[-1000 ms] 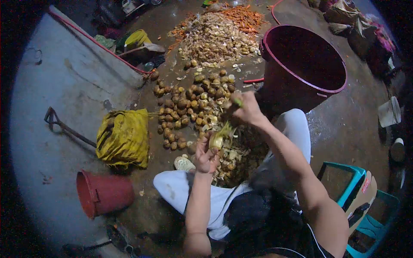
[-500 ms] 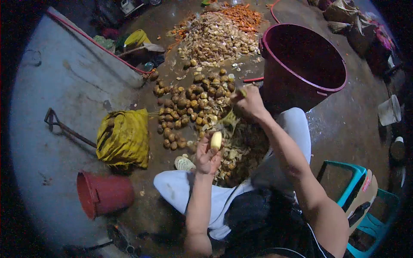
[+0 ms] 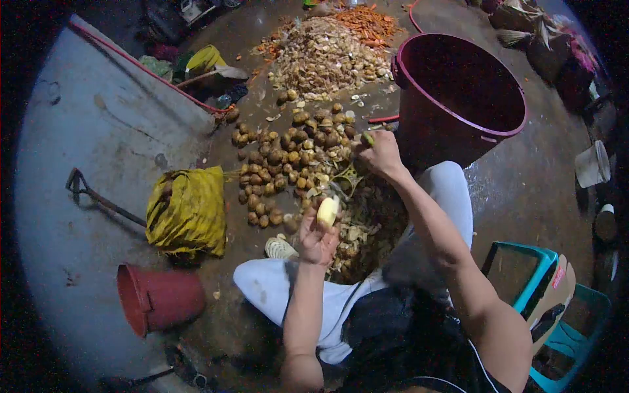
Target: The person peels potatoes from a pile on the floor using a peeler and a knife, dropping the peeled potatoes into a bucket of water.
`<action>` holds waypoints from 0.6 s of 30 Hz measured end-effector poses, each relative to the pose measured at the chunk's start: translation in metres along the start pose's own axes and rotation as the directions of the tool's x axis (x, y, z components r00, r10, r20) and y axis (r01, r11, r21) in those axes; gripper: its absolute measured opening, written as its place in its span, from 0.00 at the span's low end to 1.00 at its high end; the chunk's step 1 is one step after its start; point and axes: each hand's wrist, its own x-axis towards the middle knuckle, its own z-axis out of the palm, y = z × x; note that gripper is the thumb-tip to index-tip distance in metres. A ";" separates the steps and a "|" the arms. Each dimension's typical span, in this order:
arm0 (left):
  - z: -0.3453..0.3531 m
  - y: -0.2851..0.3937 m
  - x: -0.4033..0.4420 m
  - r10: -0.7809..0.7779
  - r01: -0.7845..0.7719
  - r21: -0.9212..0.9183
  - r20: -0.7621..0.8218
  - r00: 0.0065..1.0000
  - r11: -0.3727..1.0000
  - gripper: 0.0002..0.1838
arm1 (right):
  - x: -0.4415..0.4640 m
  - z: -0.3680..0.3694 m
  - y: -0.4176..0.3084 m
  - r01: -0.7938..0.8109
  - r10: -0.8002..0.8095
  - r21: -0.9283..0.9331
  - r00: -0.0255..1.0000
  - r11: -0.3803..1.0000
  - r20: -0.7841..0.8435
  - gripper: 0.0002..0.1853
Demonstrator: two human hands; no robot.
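One potato (image 3: 327, 214), seemingly being peeled, is gripped by left fingers (image 3: 308, 226), a green tool (image 3: 367, 139) by right fingers (image 3: 371, 152), with turning apparently called for.

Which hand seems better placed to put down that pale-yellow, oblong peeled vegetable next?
Probably the left hand: it holds the vegetable, while the right hand grips a green-handled tool.

Dim view, fisheye curve, blackened corners (speckled with noise), faint sheen on floor (image 3: 488, 193) — deep shadow inside purple tub (image 3: 432, 134)

No legible text or numbers.
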 end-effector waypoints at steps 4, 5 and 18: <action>0.006 0.000 -0.003 -0.025 0.031 0.047 -0.127 0.992 0.998 0.31 | -0.015 0.001 -0.023 0.203 -0.221 0.217 0.974 0.955 0.058 0.14; 0.000 0.000 -0.004 -0.041 0.044 0.039 -0.067 0.997 0.998 0.31 | -0.014 -0.002 -0.028 0.190 -0.211 0.226 0.975 0.955 0.071 0.14; 0.008 0.001 -0.002 -0.014 0.018 0.071 -0.057 0.998 0.997 0.32 | -0.002 0.020 0.019 0.001 -0.001 0.021 1.000 1.000 0.027 0.16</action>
